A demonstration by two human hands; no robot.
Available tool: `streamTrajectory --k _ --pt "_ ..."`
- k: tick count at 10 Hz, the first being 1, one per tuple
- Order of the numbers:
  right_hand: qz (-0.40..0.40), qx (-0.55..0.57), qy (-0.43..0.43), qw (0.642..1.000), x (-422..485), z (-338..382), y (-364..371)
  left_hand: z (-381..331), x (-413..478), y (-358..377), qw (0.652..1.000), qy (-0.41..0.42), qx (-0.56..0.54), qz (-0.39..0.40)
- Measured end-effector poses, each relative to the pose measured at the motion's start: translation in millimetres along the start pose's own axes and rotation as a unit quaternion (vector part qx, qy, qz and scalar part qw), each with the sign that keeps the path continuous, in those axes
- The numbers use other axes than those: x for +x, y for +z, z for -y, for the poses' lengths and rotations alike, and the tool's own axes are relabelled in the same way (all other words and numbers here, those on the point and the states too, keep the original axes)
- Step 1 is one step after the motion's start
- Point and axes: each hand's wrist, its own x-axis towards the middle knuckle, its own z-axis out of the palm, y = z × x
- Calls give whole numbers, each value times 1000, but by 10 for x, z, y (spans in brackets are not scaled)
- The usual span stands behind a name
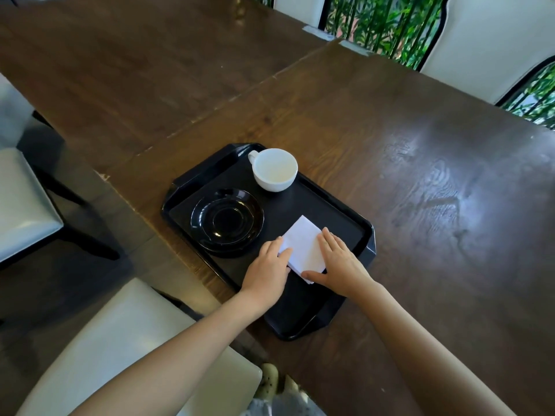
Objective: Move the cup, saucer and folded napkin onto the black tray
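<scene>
Under both hands, on the black tray [336, 235], a folded white napkin [303, 246] lay flat. The left hand [267, 273] rested on the napkin's left edge with its fingers extended and close together; the right hand [339, 265] lay flat along the right edge, fingers straight, thumb reaching across the near corner. Neither hand pinched the paper. Just left of the left hand's fingertips sat the black saucer [227, 222], empty and clear of the napkin. Beyond the hands, near the tray's far corner, stood the white cup [274, 169], upright, its handle pointing away. The tray rested on the dark wooden counter [420, 175].
</scene>
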Motion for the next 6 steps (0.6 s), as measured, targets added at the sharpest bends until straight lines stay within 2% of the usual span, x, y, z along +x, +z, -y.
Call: streamTrajectory --k 2,4,5,6 --pt "26 28 14 999 -6 45 -172 -35 103 -243 995 1 19 93" --pt "111 14 28 993 -71 9 -541 -220 296 -751 969 -4 100 226" --pt "145 -20 38 989 -254 -12 -824 -466 236 -1162 953 3 150 262" --pt "143 -54 56 987 -517 9 -1208 -693 166 -1556 946 -10 176 272"
